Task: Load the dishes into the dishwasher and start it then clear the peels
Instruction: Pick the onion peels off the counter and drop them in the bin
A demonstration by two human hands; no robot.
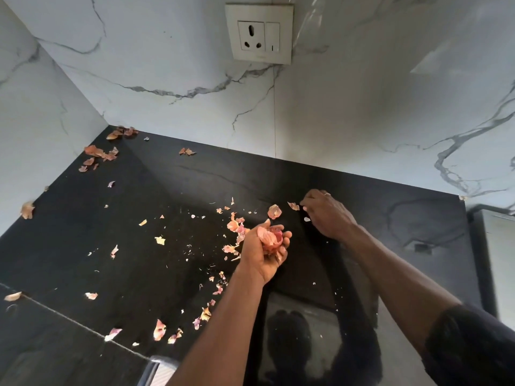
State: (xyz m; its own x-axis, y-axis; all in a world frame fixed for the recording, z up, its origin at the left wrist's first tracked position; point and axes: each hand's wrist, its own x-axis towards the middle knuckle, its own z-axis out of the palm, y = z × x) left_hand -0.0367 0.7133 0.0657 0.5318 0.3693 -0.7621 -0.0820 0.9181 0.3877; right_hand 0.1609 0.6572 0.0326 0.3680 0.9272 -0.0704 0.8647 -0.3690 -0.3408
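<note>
We hold a crumpled wad of papery pink-orange onion peels [269, 237] in our left hand [262, 252], palm up, fingers curled round it. Our right hand [327, 214] reaches down with bent fingers to a small loose peel [293, 206]; we cannot tell whether it pinches it. More peels [159, 330] lie scattered across the glossy black stone tabletop [139, 190], right up to the white veined marble wall [362, 107].
</note>
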